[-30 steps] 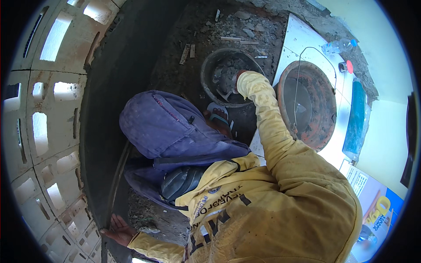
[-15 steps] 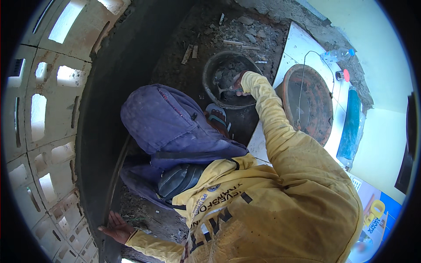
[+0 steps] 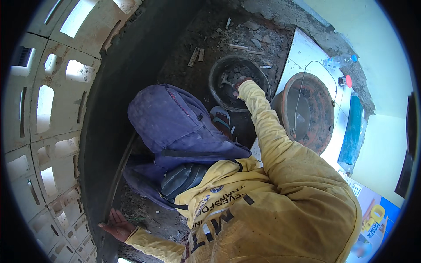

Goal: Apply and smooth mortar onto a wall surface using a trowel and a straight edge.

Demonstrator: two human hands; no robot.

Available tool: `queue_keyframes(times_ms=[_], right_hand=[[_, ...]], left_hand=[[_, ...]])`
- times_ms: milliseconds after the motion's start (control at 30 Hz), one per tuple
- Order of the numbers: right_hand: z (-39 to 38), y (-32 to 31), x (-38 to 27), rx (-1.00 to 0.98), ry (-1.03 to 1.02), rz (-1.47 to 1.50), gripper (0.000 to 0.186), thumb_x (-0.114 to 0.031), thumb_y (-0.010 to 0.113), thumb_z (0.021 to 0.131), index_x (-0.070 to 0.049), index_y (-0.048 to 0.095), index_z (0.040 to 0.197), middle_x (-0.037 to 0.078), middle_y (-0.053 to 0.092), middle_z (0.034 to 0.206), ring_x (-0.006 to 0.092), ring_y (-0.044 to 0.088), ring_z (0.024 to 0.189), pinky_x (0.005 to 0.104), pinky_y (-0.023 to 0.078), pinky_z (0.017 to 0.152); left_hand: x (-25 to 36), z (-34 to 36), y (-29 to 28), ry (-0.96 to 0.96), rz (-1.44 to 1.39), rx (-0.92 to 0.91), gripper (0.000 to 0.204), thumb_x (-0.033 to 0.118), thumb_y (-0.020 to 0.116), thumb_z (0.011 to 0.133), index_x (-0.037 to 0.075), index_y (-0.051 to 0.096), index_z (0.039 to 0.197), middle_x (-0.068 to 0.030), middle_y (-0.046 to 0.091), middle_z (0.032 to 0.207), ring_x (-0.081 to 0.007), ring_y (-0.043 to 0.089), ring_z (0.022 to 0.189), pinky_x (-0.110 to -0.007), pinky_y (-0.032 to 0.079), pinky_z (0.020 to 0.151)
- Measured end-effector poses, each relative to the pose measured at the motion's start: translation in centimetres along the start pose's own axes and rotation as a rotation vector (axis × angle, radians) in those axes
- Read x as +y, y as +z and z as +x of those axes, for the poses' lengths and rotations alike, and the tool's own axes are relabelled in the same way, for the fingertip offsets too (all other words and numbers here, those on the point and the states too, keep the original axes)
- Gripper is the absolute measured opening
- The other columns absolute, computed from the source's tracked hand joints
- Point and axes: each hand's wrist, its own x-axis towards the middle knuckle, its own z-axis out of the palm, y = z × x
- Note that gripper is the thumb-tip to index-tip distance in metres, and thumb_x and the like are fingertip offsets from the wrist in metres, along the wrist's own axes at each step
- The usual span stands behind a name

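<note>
The left hand (image 3: 117, 225) lies with its palm turned up and its fingers loosely spread, at the lower end of a long thin strip (image 3: 122, 171) that runs along the dark, smooth wall face (image 3: 131, 65); whether the fingertips touch the strip or only sit just beside it, I cannot tell. The right hand (image 3: 240, 84) is down inside a round black bucket (image 3: 214, 90), its fingers curled around a small tool (image 3: 226, 80). Only a pale neck of that tool shows; its handle is covered by the hand, and its far end is lost in the dark grey mix (image 3: 239, 70) in the bucket. The yellow right sleeve (image 3: 263, 114) crosses the bucket's near right rim and hides part of it. To the right, a large reddish-brown basin (image 3: 325, 109) with a wire handle stands on white tiles (image 3: 296, 52), its lower left side behind the sleeve; what makes the grey inside it is hard to make out. Beyond it lie a clear bottle (image 3: 340, 61), a red-lidded jar (image 3: 348, 81) and a teal roll (image 3: 352, 127). A purple trouser leg (image 3: 175, 114) covers the strip's upper end and much of the sandalled foot (image 3: 221, 118).
</note>
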Motion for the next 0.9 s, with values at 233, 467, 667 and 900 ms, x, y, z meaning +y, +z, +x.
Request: queue_keyframes(times_ms=[233,467,667,900], right_hand=[[1.5,-0.2,-4.4,0.201,-0.068,-0.135,0.051,-0.037,0.052,0.084,-0.025,0.042,0.133,0.004,0.041,0.137,0.0253,0.041,0.125,0.0358,0.031,0.104],[3.2,3.1,-0.9,-0.049,-0.267,0.044,0.039,-0.031,0.053,0.086,-0.019,0.049,0.124,0.009,0.061,0.103,0.0301,0.060,0.076,0.0405,0.048,0.058],[-4.7,1.3,-1.7,-0.118,0.204,1.615,0.017,-0.028,0.051,0.088,-0.013,0.052,0.097,0.013,0.058,0.072,0.0187,0.046,0.041,0.0318,0.033,0.031],[-10.6,3.9,-2.9,0.300,-0.051,1.603,0.020,-0.026,0.059,0.084,-0.011,0.053,0.097,0.004,0.054,0.061,0.0117,0.045,0.040,0.0271,0.035,0.035]], left_hand=[[-0.8,-0.4,-1.6,0.104,0.049,0.008,0.080,0.054,0.059,0.079,-0.012,0.035,0.118,-0.0291,0.047,0.116,-0.0344,0.054,0.107,-0.036,0.048,0.090],[-0.6,-0.3,-2.6,0.104,0.059,0.011,0.078,0.054,0.059,0.079,0.000,0.032,0.128,-0.0275,0.049,0.114,-0.0327,0.054,0.107,-0.035,0.049,0.089],[-0.5,0.2,-1.1,0.101,0.057,0.007,0.077,0.054,0.060,0.078,0.000,0.035,0.127,-0.0244,0.050,0.111,-0.0306,0.054,0.105,-0.034,0.049,0.088],[0.3,-0.8,1.6,0.060,0.068,0.059,0.075,0.054,0.061,0.078,0.002,0.037,0.126,-0.0212,0.053,0.106,-0.0280,0.056,0.101,-0.032,0.049,0.087]])
